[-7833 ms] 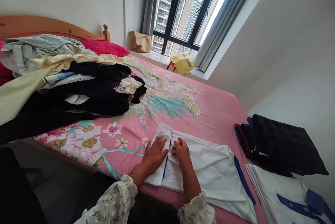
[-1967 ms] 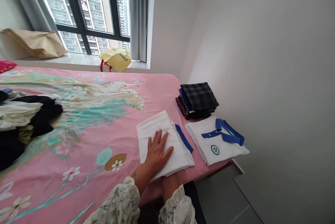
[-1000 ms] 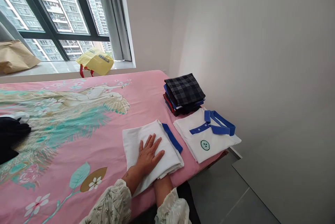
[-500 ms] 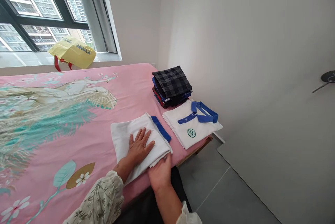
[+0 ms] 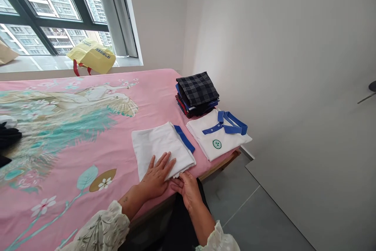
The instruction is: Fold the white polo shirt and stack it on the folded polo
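Shirt [image 5: 158, 140] — under left hand [image 5: 155, 176], by right hand [image 5: 189, 190]

Got a folded garment [image 5: 158, 139] on the bed [image 5: 154, 98], near side, shirt [image 5: 229, 145] just right of it, clothes stack [image 5: 198, 90] just behind that. Also got loose clothes [image 5: 9, 136] way left, bag [image 5: 93, 58] on the far windowsill [image 5: 44, 62].

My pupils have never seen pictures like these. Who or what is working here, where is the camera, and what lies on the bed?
No machine: someone works bare-handed. One camera, worn on that person's head, took every picture, looking forward and down. The left hand lies spread on a folded white cloth; the right hand is at the cloth's near edge, its grip unclear. On the bed beside the cloth lies a blue-collared shirt, with a dark stack behind.
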Demonstrator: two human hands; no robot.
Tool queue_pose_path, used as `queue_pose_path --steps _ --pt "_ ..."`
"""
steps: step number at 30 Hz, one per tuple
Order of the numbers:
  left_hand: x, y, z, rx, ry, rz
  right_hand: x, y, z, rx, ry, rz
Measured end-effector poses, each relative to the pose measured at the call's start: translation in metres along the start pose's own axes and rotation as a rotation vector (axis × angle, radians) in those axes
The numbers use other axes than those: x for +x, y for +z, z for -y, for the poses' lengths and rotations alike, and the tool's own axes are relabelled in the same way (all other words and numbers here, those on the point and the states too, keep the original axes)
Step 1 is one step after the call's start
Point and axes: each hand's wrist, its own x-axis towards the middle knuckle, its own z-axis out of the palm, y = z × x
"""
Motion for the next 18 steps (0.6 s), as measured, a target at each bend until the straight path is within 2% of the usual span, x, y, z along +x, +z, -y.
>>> queue_pose_path --steps 4,8,10,13,15,18 --pt "-0.008 0.002 0.004 -0.044 -0.028 -0.007 0.006 0.006 0.002 -0.146 0.042 -0.039" --pt "-0.005 -0.001 -0.002 -0.089 -0.031 -0.070 0.013 0.017 -0.003 -0.311 0.045 -0.002" --pt "-0.007 0.003 -0.008 -0.088 -0.019 -0.065 0.013 0.014 -0.007 -0.473 0.010 0.044" --pt "-0.018 0.011 -0.013 -0.097 0.024 -0.026 0.004 -0.003 -0.005 -0.783 0.008 0.132" --pt "-0.025 0.011 -0.011 -0.121 0.075 -0.021 -0.007 -0.013 0.006 -0.924 -0.112 0.103" --pt "-0.025 -0.001 0.004 -0.138 0.071 -0.074 -0.023 -0.007 0.031 -0.992 -0.551 -0.033"
